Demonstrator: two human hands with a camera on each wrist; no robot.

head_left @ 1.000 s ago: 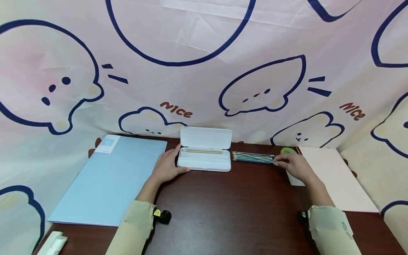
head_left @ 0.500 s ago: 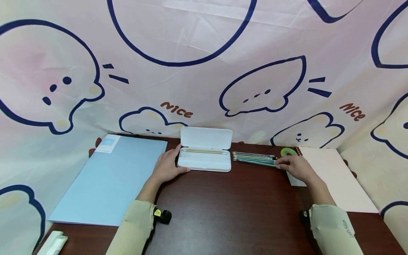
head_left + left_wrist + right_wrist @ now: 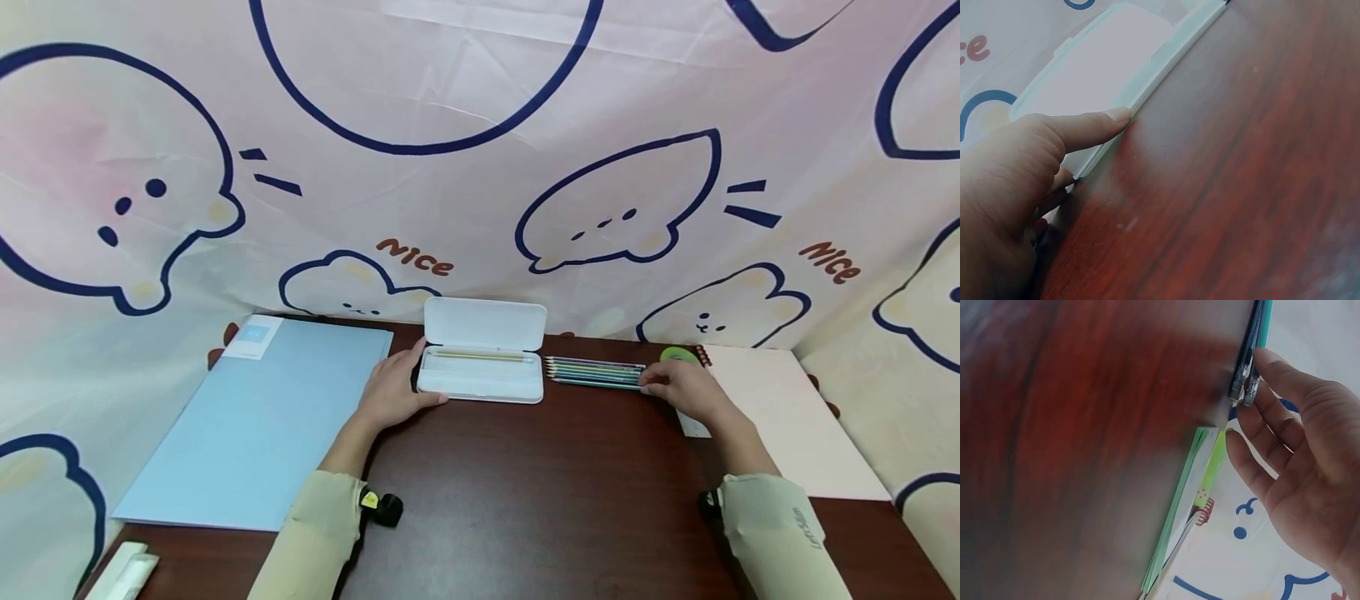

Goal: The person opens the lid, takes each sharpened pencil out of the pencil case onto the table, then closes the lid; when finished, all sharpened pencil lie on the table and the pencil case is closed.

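Item 1, pencil case: white, lid up against the backdrop, sits at the table's far edge near centre; one thin pale pencil lies along its back wall; rest of the tray looks bare

Item 2, your left hand: at the case's left end, thumb along the front rim, fingers round the far-left corner; reads as a light bracing hold so the case won't slide; left wrist view shows the thumb tip touching the rim

Item 3, pencils: a bundle of green/blue ones lying flat on the table just right of the case, tips toward the case, eraser ends toward your right; laid side by side, approx parallel, so the ends line up

Item 4, your right hand: fingers straight-ish, fingertips touching the eraser ends of the bundle; not curled round any pencil; looks like a push or a squaring-up against the ends, not a pick-up

Item 5, misc near the right hand: green round tape roll just behind it; a pale pink notebook w/ spiral binding at the table's far right corner, a paper slip part-hidden under your wrist

Item 6, left side: light blue folder lies flat along the table's left edge, well apart from the case's tray but just beside your left hand; a white object at the near left corner, too cut off to name

Item 7, surround: cartoon-print cloth backdrop hangs behind and at both sides; dark wood table carries everything
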